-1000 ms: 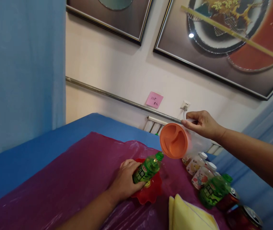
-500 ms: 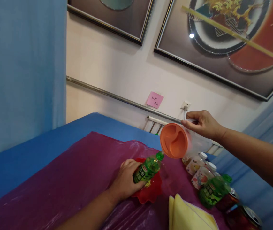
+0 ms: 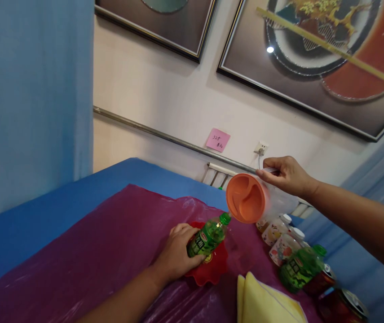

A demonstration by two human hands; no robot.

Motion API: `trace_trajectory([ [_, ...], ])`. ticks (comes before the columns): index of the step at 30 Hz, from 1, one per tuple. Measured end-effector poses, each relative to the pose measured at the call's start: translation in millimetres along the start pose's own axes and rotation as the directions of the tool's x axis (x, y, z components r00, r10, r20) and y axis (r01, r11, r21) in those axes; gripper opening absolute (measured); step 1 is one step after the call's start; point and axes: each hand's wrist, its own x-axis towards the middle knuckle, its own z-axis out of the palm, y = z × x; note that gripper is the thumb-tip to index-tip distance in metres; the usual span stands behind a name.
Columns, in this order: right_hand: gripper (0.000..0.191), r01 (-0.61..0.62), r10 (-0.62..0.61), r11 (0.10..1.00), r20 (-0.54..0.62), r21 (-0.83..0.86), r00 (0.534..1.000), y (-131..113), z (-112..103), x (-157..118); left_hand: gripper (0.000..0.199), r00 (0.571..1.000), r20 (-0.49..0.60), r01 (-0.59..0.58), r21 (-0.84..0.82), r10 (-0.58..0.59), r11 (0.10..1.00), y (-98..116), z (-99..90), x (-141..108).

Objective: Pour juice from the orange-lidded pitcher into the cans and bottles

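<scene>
My left hand (image 3: pixel 177 252) is wrapped round a green-labelled plastic bottle (image 3: pixel 203 242), which leans to the right. Beneath it is a red wavy-edged plate (image 3: pixel 216 269), partly hidden by the hand and bottle. My right hand (image 3: pixel 288 175) grips the handle of a translucent pitcher (image 3: pixel 279 199) with an orange lid (image 3: pixel 245 198). The pitcher is tipped over on its side, lid facing me, and the lid's lower left edge is close to the bottle's green mouth. Whether liquid is flowing between them is too small to tell.
Along the right edge stand bottles with white caps (image 3: pixel 284 246), another green bottle (image 3: pixel 301 269) and dark red cans (image 3: pixel 342 305). A folded yellow cloth (image 3: pixel 267 300) lies at the front. Purple plastic sheeting (image 3: pixel 117 251) covers part of the blue table (image 3: pixel 134 172); a metal rail (image 3: pixel 165 137) runs behind.
</scene>
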Motion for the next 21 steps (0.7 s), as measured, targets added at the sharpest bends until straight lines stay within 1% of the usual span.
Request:
trace_trajectory([
  [5, 0.046, -0.009, 0.009, 1.0, -0.004, 0.016, 1.0, -0.2, 0.8, -1.6, 0.052, 1.0, -0.003, 0.011, -0.004, -0.011, 1.0, 0.6, -0.5, -1.2],
  [15, 0.048, -0.003, 0.003, 1.0, -0.013, -0.007, 1.0, -2.4, -0.5, -1.9, 0.05, 1.0, -0.005, 0.009, -0.008, -0.009, 1.0, 2.1, -1.8, -0.7],
  [21, 0.048, -0.001, 0.001, 1.0, -0.004, -0.017, 1.0, -4.4, -1.6, -1.3, 0.05, 1.0, -0.025, 0.0, -0.004, 0.0, 1.0, 1.8, -1.5, -1.3],
])
